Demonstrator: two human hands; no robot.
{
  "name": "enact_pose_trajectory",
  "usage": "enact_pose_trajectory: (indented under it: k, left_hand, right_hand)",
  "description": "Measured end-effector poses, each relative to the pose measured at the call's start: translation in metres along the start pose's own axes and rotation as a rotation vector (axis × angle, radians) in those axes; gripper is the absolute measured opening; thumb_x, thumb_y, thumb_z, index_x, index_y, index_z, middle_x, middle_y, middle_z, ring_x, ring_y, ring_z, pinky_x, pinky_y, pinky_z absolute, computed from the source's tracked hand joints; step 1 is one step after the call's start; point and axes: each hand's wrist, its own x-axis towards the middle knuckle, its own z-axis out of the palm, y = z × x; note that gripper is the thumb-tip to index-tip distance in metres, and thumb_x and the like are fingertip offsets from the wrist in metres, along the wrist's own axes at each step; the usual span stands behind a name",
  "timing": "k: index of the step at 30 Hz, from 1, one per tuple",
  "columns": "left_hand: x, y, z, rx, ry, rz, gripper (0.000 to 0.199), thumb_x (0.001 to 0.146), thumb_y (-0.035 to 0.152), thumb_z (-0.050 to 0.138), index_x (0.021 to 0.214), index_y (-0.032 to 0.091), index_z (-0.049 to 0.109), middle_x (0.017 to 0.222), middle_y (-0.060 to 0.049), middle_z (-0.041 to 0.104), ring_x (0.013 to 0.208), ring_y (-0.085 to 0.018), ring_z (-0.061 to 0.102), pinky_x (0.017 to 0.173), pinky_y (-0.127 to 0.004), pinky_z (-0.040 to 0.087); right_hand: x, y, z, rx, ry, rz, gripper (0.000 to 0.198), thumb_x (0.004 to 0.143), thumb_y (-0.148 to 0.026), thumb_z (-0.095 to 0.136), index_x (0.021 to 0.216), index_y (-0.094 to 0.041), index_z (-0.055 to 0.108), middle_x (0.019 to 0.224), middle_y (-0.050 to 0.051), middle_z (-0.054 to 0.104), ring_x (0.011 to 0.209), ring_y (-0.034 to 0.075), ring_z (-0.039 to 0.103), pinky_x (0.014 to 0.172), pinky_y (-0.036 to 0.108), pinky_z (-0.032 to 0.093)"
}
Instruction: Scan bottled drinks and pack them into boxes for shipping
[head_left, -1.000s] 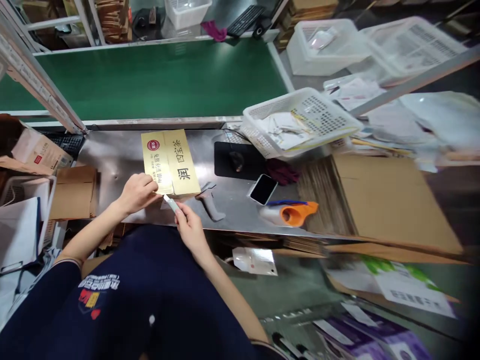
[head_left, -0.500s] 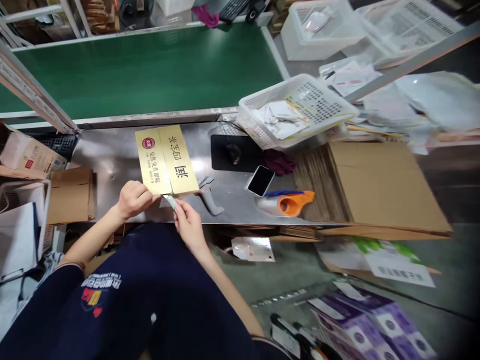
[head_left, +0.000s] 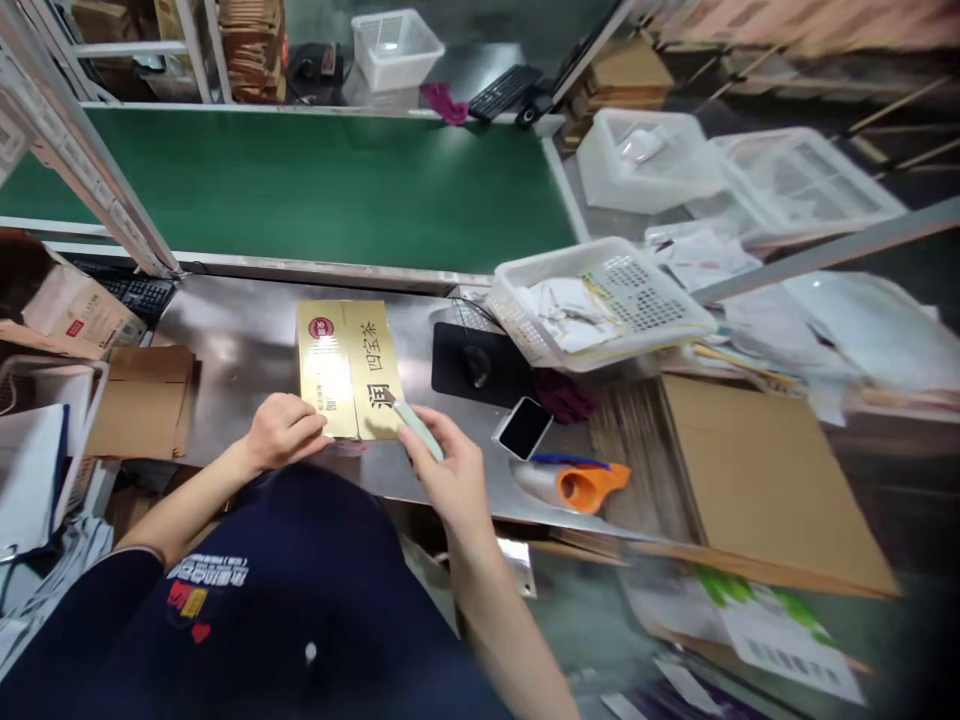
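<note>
"Where did we have our left hand (head_left: 285,430)?"

"We had it in front of our body, back upward, knuckles bent, fingers curled toward the right. Whether they pinched, we couldn't tell."

"And how did we carry that arm?"

"Our left forearm (head_left: 196,498) slanted in from the lower left, bare beyond a dark sleeve (head_left: 124,585), its wrist nearly straight."

"What about our right hand (head_left: 459,475)?"

"We kept it apart from the left one, closed in a grip, thumb on the near side, index finger on the far side, both reaching forward and leftward. Our right forearm (head_left: 510,620) rose from the lower right, also bare."
</note>
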Motion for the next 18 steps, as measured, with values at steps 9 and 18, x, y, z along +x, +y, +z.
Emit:
enact_pose_trajectory:
  k: [9, 18]
  left_hand:
    - [0.001, -0.013, 0.016, -0.132, 0.06, 0.085, 0.018, 0.101, 0.039, 0.066, 0.094, 0.022, 0.069, 0.081, -0.003, 0.071, 0.074, -0.018, 0.062, 0.069, -0.034, 0.046]
    - [-0.001, -0.024, 0.032, -0.331, 0.099, 0.132, 0.023, 0.102, 0.039, 0.066, 0.09, 0.02, 0.069, 0.078, -0.003, 0.067, 0.071, -0.018, 0.06, 0.067, -0.035, 0.043]
  right_hand:
    - [0.146, -0.08, 0.065, -0.928, -0.235, 0.031, 0.045, 0.108, -0.035, 0.043, 0.14, -0.018, 0.069, 0.126, 0.017, 0.078, 0.118, 0.036, 0.072, 0.093, 0.04, 0.052]
    - [0.157, -0.083, 0.089, -1.129, -0.237, 0.068, 0.046, 0.11, -0.038, 0.039, 0.142, -0.024, 0.069, 0.121, 0.016, 0.078, 0.113, 0.034, 0.072, 0.092, 0.039, 0.051]
